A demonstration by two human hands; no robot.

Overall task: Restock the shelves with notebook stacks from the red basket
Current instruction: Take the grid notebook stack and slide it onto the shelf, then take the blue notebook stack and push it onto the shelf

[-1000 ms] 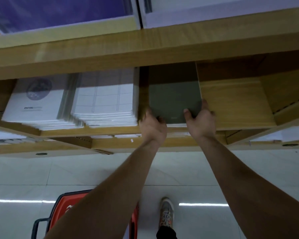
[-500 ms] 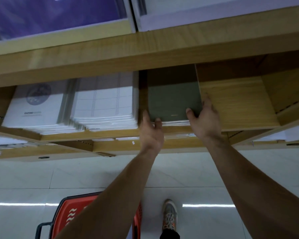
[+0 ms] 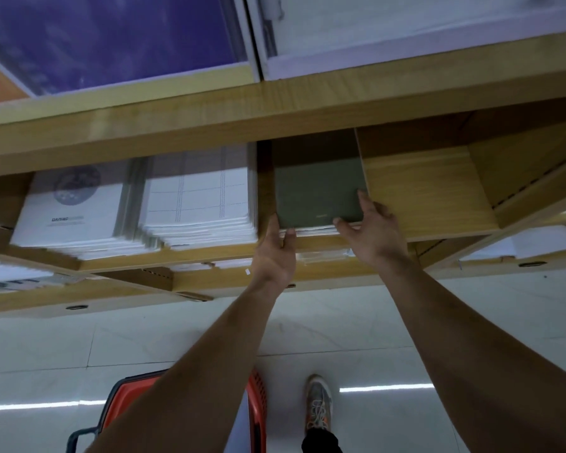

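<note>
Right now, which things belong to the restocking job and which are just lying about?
Job: green notebook stack, left hand, right hand, wooden shelf, red basket.
Lying about: grid-cover notebook stack, circle-logo notebook stack, purple-covered item above, sneaker.

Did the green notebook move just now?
Yes. The green notebook slid deeper into the shelf, judged against the white stack beside it.
</note>
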